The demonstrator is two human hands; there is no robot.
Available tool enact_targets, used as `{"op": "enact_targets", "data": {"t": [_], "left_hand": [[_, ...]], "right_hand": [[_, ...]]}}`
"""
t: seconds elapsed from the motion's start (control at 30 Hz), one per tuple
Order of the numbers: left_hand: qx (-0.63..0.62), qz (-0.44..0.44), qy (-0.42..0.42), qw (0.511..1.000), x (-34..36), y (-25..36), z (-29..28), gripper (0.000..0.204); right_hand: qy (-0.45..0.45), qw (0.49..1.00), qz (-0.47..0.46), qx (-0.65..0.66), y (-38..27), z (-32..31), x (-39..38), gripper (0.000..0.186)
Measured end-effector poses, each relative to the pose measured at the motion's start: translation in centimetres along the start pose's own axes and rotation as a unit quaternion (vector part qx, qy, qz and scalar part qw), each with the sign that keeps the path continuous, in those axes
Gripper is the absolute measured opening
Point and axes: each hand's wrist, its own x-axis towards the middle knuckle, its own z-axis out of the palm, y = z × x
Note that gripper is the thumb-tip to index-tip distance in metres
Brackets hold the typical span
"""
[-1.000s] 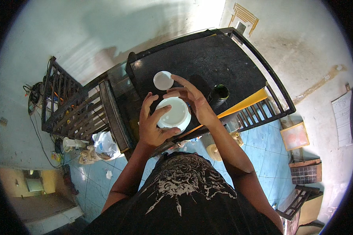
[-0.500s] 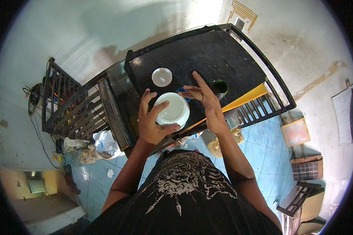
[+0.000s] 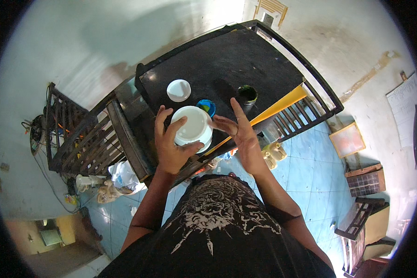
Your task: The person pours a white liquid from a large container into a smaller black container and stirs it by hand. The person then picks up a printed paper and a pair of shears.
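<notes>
A round white tub [image 3: 194, 127] is at the near edge of the black table, its pale, smooth face turned up. My left hand [image 3: 171, 147] curls around its left side, thumb on the near rim and a fingertip on top. To the right of the tub, my right hand [image 3: 243, 139] is spread, with the index finger stretched forward; its other fingertips come close to the tub's side, and whether they touch cannot be told. Beyond the tub lie a white round lid or dish [image 3: 179, 90] and a blue lid [image 3: 206, 107] with a green smear. A dark cup [image 3: 248, 94] with green residue stands farther right.
A black table [image 3: 208, 60] with slatted rails reaches back to the wall. A yellow strip [image 3: 282, 104] runs along its right front edge. Below are blue floor tiles [image 3: 306, 167], beige jugs [image 3: 274, 154] and a white bag [image 3: 124, 174]. Cables [image 3: 36, 134] hang at the left.
The view has shifted slightly. My right hand has drawn back and lower, so the blue lid is now mostly uncovered. My left hand keeps its hold on the tub.
</notes>
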Motion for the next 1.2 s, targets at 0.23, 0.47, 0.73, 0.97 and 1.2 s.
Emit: {"op": "enact_targets", "data": {"t": [0.23,0.47,0.73,0.97,1.2], "left_hand": [[-0.016,-0.002,-0.006,1.0,0.2,0.3,-0.4,0.076],[-0.06,-0.002,-0.021,0.998,0.3,0.3,-0.8,0.093],[-0.381,-0.134,0.041,0.914,-0.7,-3.4,0.1,0.102],[-0.064,-0.269,-0.018,0.961,6.5,-12.1,-1.2,0.076],[0.162,-0.103,-0.195,0.962,9.7,-15.3,1.3,0.091]], "right_hand": [[0.066,0.851,0.138,0.502,-1.4,-1.4,-1.2,0.098],[0.114,0.877,0.086,0.458,-0.8,-3.0,-2.0,0.096],[0.164,0.957,0.014,0.24,-1.3,-4.5,-2.9,0.1],[0.19,0.943,0.03,0.27,1.7,-7.6,-6.3,0.091],[0.328,0.868,0.108,0.355,6.3,-12.8,-11.4,0.081]]}}
